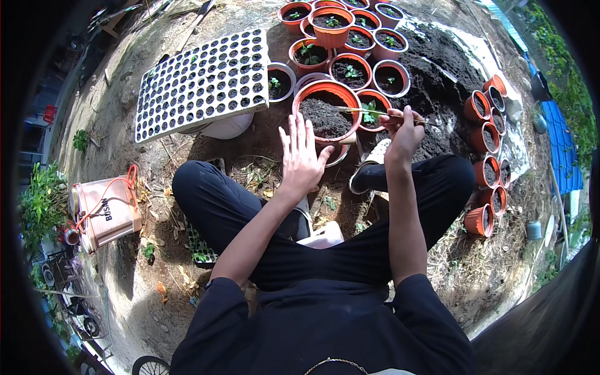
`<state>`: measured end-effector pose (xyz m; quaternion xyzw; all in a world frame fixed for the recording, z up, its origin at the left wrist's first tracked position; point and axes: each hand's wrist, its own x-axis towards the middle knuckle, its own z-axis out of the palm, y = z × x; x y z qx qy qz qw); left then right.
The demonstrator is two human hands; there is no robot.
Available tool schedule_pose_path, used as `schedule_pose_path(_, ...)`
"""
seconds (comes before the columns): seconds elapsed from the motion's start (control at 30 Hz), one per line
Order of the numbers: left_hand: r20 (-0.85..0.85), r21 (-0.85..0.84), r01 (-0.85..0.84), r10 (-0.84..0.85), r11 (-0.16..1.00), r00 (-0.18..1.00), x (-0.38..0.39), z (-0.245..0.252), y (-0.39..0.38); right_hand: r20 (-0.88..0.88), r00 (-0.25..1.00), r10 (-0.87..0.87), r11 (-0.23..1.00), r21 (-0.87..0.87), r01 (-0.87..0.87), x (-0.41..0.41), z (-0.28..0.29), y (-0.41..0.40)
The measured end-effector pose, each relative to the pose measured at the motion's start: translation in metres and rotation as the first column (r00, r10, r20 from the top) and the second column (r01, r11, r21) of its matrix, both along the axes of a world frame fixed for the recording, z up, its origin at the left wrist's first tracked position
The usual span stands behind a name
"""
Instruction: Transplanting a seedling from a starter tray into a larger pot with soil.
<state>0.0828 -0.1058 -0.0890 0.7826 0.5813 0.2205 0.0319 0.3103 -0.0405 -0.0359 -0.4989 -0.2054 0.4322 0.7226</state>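
Observation:
In front of me, an orange plastic pot (pixel 326 85) is tilted towards me with dark soil (pixel 323 116) inside. My left hand (pixel 302 161) lies flat, fingers spread, over the pot's near left rim; it appears to touch it. A thin, stick-like stem (pixel 382 111) is pinched in the fingers of my right hand (pixel 404 133). The stem's left end reaches over the soil; whether it enters the soil is hard to tell. Below my right hand's left side, a potted seedling (pixel 370 111) stands close to the tilted pot.
A white seedling tray (pixel 204 84) with many cells rests on a rounded pale container (pixel 229 125) at left. Potted seedlings (pixel 351 71) crowd the far side. Dark soil (pixel 422 70) is heaped on a white sheet (pixel 485 51). Soil-filled pots (pixel 487 171) line the right; a tank sprayer (pixel 110 211) stands left.

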Motion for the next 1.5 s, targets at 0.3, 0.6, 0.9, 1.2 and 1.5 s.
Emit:
schedule_pose_path(0.3,0.113,-0.170,0.591,-0.581,0.788,0.806,0.038,0.025,-0.022,-0.078,0.992,-0.099,0.994,0.034,0.101,0.014,0.013,-0.004)
schedule_pose_path(0.6,0.043,-0.052,0.001,0.001,0.999,0.999,0.012,0.006,0.002,-0.122,0.984,-0.127,0.991,0.025,0.131,0.022,0.016,-0.009)
schedule_pose_path(0.9,-0.162,-0.207,-0.137,0.104,0.969,0.981,0.008,0.004,0.092,-0.170,0.977,-0.128,0.990,0.030,0.135,0.028,0.022,-0.010)
schedule_pose_path(1.2,-0.073,-0.138,0.293,-0.305,0.946,0.950,0.077,0.002,0.142,-0.187,0.954,-0.233,0.971,0.017,0.240,0.041,0.023,-0.011)
schedule_pose_path(1.5,-0.132,-0.176,0.619,-0.642,0.765,0.756,0.068,0.024,0.046,-0.193,0.939,-0.283,0.955,0.031,0.294,0.050,0.023,-0.014)
